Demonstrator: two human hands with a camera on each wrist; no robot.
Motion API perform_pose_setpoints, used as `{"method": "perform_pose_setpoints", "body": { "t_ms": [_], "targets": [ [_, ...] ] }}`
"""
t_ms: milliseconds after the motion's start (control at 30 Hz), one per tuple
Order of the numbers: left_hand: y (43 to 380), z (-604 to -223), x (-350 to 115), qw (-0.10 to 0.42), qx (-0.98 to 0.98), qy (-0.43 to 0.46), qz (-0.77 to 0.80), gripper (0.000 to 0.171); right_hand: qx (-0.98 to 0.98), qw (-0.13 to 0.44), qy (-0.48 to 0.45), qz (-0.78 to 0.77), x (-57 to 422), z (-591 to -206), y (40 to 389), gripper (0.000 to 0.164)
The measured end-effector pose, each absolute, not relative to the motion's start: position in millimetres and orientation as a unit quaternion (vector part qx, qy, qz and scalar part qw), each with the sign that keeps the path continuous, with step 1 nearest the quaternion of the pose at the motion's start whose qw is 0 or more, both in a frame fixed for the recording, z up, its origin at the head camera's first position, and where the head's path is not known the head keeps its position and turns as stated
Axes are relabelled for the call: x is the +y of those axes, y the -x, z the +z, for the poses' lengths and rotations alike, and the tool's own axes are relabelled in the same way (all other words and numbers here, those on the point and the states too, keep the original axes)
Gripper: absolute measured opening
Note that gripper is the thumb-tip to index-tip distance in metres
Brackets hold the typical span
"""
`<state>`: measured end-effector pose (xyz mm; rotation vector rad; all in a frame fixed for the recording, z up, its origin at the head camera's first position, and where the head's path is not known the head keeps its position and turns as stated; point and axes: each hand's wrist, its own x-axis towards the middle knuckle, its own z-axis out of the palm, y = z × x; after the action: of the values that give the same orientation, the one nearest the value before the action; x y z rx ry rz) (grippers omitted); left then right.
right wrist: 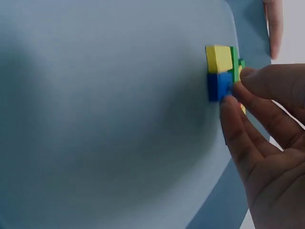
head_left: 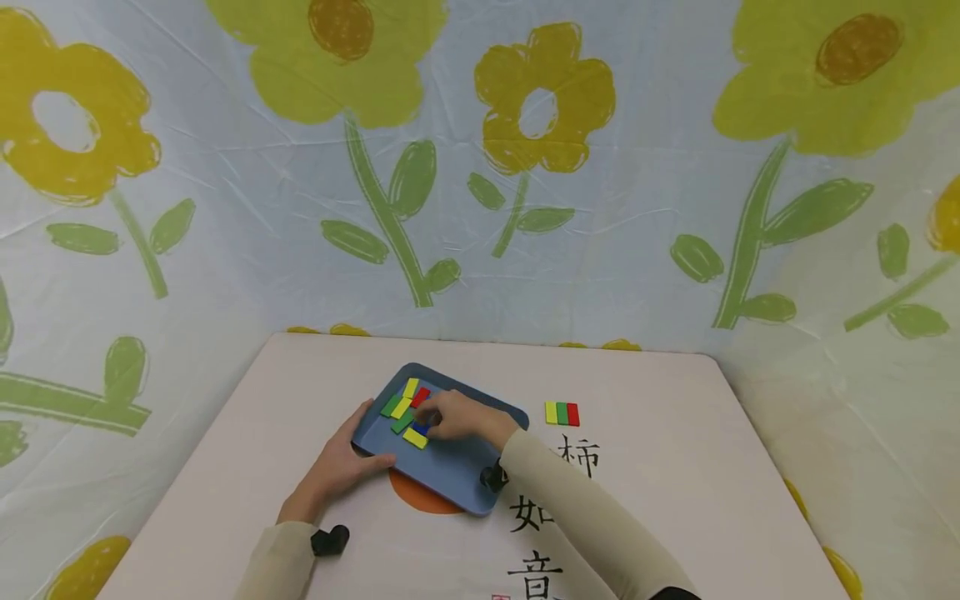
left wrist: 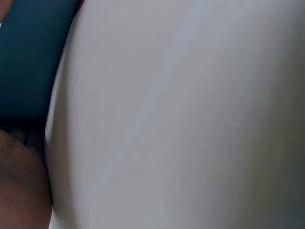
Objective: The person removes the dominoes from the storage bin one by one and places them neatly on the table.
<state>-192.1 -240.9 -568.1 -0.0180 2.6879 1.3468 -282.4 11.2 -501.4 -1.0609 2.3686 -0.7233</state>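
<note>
A blue-grey tray [head_left: 442,465] lies slantwise on the table, with several small yellow, green, red and blue blocks in its left half. My left hand [head_left: 337,467] rests at the tray's left corner, thumb along the near rim and fingers along the left side. Over the blocks is my right hand [head_left: 457,417], its fingers bent downward. In the right wrist view, its thumb and fingertips come close together right beside a blue block [right wrist: 220,87], which touches a yellow block [right wrist: 220,58]. I cannot tell whether a block is pinched between them.
Right of the tray, a yellow, a green and a red block [head_left: 562,414] lie side by side in a row. Black characters [head_left: 536,575] and an orange shape [head_left: 420,493] are printed on the table covering. Flower-patterned cloth [head_left: 637,250] hangs behind and at both sides.
</note>
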Motion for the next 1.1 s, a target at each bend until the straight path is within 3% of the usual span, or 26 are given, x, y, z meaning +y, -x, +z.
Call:
{"method": "perform_pose_setpoints", "body": {
  "t_ms": [467, 933, 1100],
  "targets": [
    [193.2, -568.3, -242.8, 0.068, 0.895, 0.005, 0.441, 0.117, 0.860, 0.223, 0.373, -0.268, 23.2, -498.9, 280.5, 0.028],
    [192.0, -566.8, -240.8, 0.070, 0.890, -0.003, 0.451, 0.116, 0.876, 0.185, 0.370, -0.248, 20.3, -517.7, 288.8, 0.054],
    [191.3, -565.8, -241.0, 0.068, 0.891, -0.001, 0.449, 0.117, 0.879, 0.188, 0.360, -0.249, 19.0, -520.0, 286.9, 0.056]
  ]
}}
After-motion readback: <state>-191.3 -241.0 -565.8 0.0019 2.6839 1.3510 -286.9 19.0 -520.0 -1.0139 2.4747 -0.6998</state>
